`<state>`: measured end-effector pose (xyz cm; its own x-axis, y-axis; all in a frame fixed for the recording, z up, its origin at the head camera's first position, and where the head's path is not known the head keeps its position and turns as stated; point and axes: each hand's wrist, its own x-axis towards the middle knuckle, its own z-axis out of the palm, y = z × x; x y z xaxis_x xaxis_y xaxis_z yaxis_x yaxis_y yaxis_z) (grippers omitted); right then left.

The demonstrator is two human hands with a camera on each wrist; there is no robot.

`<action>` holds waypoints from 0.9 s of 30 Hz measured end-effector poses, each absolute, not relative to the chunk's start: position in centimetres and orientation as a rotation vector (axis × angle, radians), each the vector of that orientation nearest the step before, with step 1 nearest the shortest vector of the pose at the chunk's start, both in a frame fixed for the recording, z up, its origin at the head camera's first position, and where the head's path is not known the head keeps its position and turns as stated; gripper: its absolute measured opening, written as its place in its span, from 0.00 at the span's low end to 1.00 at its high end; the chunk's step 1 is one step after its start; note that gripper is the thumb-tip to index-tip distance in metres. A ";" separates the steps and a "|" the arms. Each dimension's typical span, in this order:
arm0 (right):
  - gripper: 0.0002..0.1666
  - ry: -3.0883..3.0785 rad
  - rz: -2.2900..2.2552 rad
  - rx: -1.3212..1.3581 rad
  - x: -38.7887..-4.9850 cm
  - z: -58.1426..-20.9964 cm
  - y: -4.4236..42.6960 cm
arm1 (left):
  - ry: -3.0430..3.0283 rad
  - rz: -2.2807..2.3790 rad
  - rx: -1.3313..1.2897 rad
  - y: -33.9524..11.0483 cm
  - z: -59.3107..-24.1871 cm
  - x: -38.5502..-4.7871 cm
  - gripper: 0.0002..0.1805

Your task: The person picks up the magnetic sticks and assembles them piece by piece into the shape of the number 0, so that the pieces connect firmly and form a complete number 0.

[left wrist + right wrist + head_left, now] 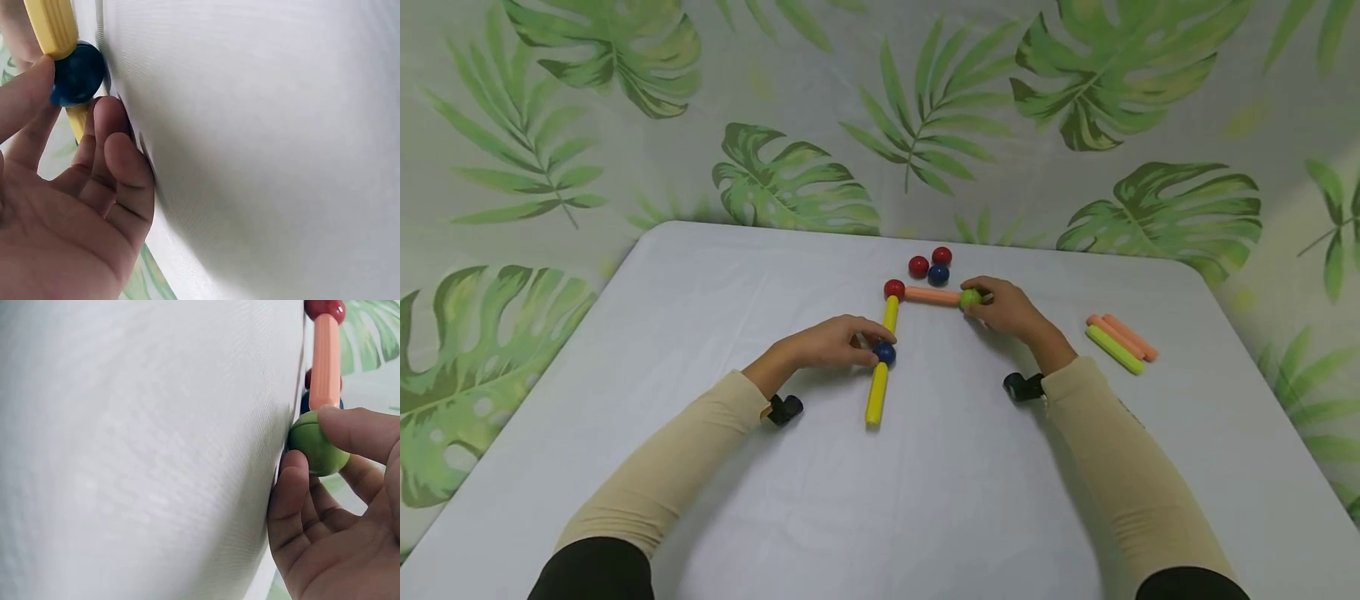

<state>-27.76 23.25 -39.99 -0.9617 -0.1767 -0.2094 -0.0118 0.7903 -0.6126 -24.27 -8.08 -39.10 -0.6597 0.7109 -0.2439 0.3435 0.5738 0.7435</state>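
Observation:
Two yellow rods (pixel 876 396) meet end to end at a blue ball (pixel 885 354), and a red ball (pixel 894 289) joins the upper one to an orange rod (pixel 932 297). That orange rod ends at a green ball (pixel 970 298). My left hand (pixel 838 342) holds the blue ball, its thumb where ball and rod meet in the left wrist view. With thumb and fingers, my right hand (pixel 1009 310) grips the green ball (pixel 317 444). The joined pieces lie on the white table (pixel 955 492).
Behind the joined pieces sit two loose red balls (pixel 918 267) and a dark blue ball (pixel 938 275). Two orange rods (pixel 1131 336) and a yellow-green rod (pixel 1114 349) lie together on the right. A leaf-patterned cloth (pixel 985 125) hangs behind the table.

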 end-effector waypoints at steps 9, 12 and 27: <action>0.27 2.723 -0.893 -0.161 -28.0 -39.7 23.4 | 2.275 0.945 0.843 -7.6 -39.4 -24.5 0.20; 0.28 2.723 -0.878 -0.177 -28.0 -39.6 23.5 | 2.271 0.953 0.820 -7.5 -39.4 -24.5 0.20; 0.27 2.909 -0.841 -0.282 -29.5 -39.0 22.2 | 2.214 1.019 0.754 -7.8 -39.4 -24.6 0.21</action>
<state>-29.46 22.21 -39.04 -0.9779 -0.2045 -0.0444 -0.1493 0.8303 -0.5370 -24.55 -7.81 -39.35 -0.6710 0.6920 -0.2664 0.2476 0.5478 0.7992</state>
